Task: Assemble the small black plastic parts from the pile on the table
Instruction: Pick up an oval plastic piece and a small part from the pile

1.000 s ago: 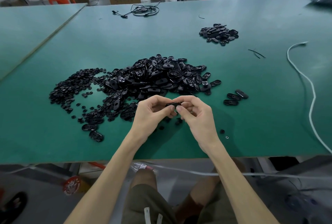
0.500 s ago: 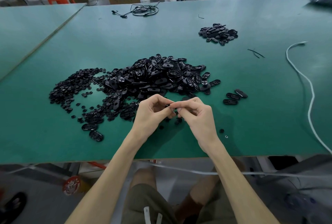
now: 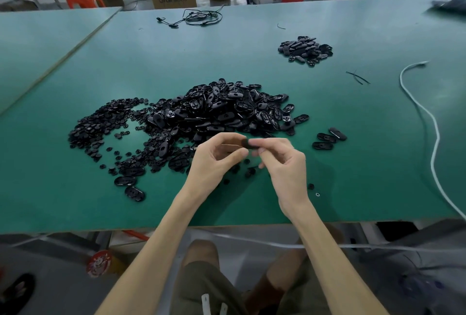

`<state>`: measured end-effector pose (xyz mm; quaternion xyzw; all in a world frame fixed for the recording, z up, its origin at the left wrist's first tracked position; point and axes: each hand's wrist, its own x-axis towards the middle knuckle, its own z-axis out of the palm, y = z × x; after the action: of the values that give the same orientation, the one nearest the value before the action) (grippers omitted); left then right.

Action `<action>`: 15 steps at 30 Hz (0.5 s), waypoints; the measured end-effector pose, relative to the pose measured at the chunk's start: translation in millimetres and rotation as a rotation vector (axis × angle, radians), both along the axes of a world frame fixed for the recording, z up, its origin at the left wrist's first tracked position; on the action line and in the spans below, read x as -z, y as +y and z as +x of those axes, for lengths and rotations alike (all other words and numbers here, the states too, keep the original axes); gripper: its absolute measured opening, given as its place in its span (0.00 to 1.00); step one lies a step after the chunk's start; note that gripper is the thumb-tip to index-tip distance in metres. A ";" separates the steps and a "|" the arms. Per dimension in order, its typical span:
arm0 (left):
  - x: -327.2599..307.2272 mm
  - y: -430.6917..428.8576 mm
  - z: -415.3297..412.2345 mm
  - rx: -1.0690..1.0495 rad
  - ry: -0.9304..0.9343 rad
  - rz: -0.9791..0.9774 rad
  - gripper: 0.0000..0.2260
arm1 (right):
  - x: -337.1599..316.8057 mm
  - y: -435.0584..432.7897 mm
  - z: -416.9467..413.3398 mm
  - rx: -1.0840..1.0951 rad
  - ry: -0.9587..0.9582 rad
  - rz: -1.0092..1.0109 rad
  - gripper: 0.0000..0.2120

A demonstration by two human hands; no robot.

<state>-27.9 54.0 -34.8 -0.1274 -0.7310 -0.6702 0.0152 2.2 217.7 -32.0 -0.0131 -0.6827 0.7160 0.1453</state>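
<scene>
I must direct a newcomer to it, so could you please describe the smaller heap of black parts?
Start at the green table and find the big sprawling pile of black parts in its middle. Beyond it, toward the far edge and to the right, the smaller heap lies alone. It is compact, with bare green all round, unlike the scattered big pile.

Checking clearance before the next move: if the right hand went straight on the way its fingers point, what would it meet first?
The left hand, most likely: the right hand points leftward at it, with only the small black part it pinches between them. Blur hides whether they touch.
</scene>
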 end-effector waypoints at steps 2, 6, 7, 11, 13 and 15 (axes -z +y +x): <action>1.4 -2.0 -0.8 -0.049 -0.011 0.000 0.10 | 0.7 2.5 -2.9 0.175 -0.029 -0.109 0.17; 4.7 -5.0 -2.4 -0.098 -0.027 -0.043 0.09 | 6.4 7.4 -5.5 0.419 -0.055 -0.265 0.21; 4.9 -4.7 -2.3 -0.094 -0.033 -0.058 0.09 | 8.4 8.2 -6.3 0.442 -0.059 -0.274 0.23; 3.9 -3.6 -1.6 -0.096 -0.052 -0.083 0.09 | 13.3 11.4 -8.8 0.466 -0.088 -0.222 0.31; 3.2 -3.6 -1.4 -0.105 -0.048 -0.080 0.09 | 12.6 11.5 -8.9 0.446 -0.105 -0.198 0.33; 2.1 -3.1 -0.7 -0.103 -0.016 -0.100 0.10 | 11.1 10.6 -7.8 0.421 -0.095 -0.176 0.35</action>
<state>-28.6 50.9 -37.0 -0.0848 -0.7691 -0.6324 0.0373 -5.6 228.3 -43.1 -0.2018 -0.6058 0.7252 0.2576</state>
